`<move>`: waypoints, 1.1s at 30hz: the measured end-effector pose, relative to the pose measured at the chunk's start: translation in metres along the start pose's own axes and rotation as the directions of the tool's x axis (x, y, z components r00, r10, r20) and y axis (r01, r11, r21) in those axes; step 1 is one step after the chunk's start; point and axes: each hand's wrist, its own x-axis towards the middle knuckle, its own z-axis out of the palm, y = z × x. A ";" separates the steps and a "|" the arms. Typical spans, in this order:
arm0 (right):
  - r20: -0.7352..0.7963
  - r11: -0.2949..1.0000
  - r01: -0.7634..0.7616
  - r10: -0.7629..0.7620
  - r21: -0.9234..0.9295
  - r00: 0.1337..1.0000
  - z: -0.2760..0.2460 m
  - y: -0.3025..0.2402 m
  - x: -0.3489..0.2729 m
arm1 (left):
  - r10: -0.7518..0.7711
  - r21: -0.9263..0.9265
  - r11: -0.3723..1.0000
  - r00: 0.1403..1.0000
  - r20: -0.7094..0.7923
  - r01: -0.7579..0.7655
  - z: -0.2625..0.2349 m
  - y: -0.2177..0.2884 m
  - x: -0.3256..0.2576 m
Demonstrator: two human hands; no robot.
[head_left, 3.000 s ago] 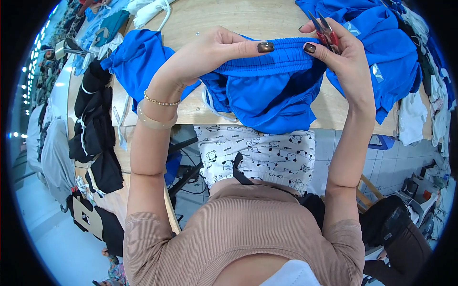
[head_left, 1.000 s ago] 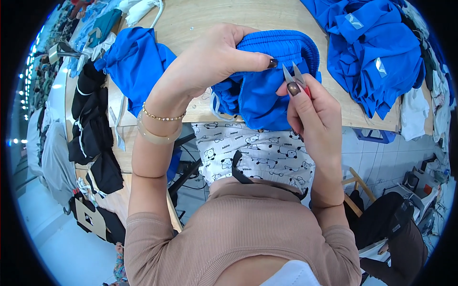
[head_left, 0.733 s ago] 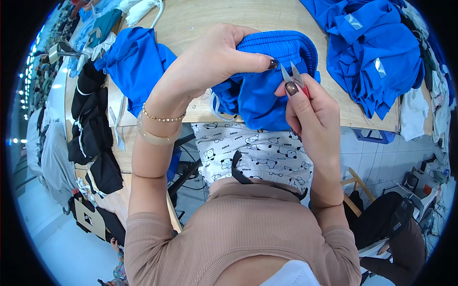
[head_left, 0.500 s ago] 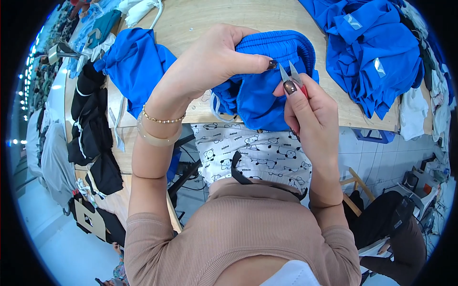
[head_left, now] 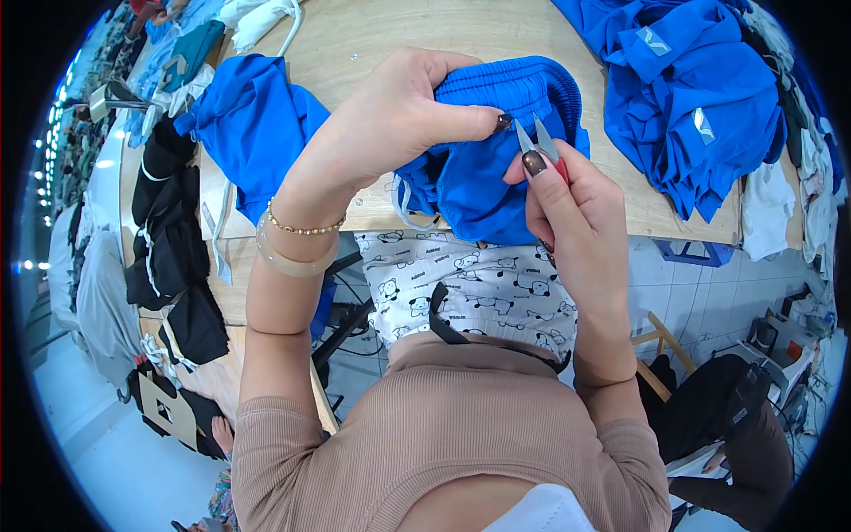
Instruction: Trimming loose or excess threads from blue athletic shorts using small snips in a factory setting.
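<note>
Blue shorts (head_left: 483,199) with a gathered elastic waistband hang over the near edge of the wooden table. My left hand (head_left: 403,115) grips them by the waistband, its thumb pressed on the front and its fingers hidden behind. In my right hand (head_left: 576,208) is a pair of thread snips (head_left: 545,142) with pointed metal blades and a bit of red handle showing. The blades are spread apart, their tips against the cloth just below the waistband, close to my left thumb. A white drawstring (head_left: 401,202) dangles on the left of the shorts.
On the wooden table (head_left: 355,58), a pile of blue garments (head_left: 687,106) lies at right and another blue garment (head_left: 253,124) at left. Black garments (head_left: 164,222) drape over the left edge. White cloth (head_left: 767,208) hangs at far right. Another person's hand (head_left: 222,434) shows at lower left.
Both hands and the waistband have shifted very slightly left; the snips still touch the cloth with parted blades. At lower left, another person's hand has come further into view.
</note>
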 end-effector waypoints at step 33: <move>-0.085 0.996 0.061 -0.066 -0.060 0.994 0.003 0.000 -0.004 | 0.036 -0.191 0.981 0.999 -0.038 -0.042 0.009 0.004 0.001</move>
